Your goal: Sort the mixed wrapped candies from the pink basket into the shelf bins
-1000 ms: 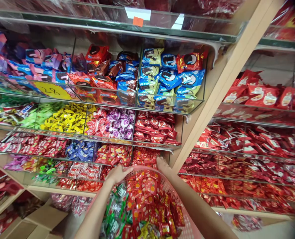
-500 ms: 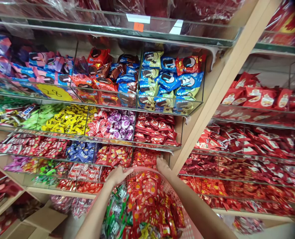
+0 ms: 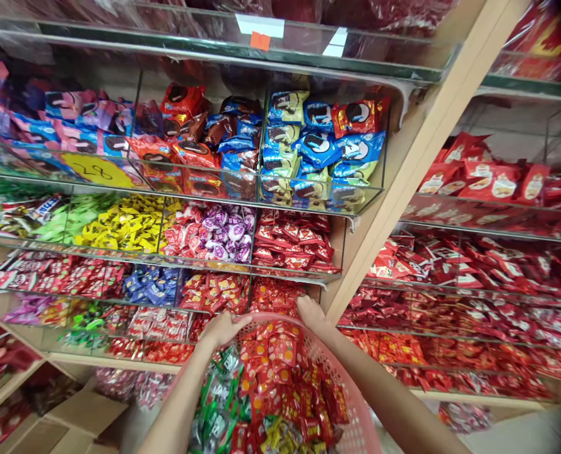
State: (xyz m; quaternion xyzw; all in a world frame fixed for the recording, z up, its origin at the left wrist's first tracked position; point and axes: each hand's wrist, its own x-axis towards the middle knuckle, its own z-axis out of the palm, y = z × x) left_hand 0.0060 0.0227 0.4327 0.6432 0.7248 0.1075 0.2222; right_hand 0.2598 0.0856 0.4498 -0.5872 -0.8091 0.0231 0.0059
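A pink perforated basket [image 3: 356, 403] is tilted at the bottom middle, its far rim near the lower shelves. Inside lie red packets with orange dots [image 3: 275, 356], green-wrapped sweets [image 3: 216, 403] and some yellow ones. My left hand [image 3: 226, 329] is closed on the basket's far left rim, thumb along the edge. By the far right rim, my right hand [image 3: 311, 312] reaches to the bin of red packets [image 3: 273, 296]; its fingers are mostly hidden, so its grip cannot be made out.
Glass-fronted shelves [image 3: 214, 265] of wrapped sweets rise ahead. A slanting wooden upright [image 3: 403, 183] divides them from red packets on the right. An open cardboard box [image 3: 86, 413] stands low at left. A yellow "28" tag [image 3: 101, 170] marks one bin.
The view has shifted slightly, and the shelves sit a little higher and further left. Both hands and the basket have stayed in nearly the same place.
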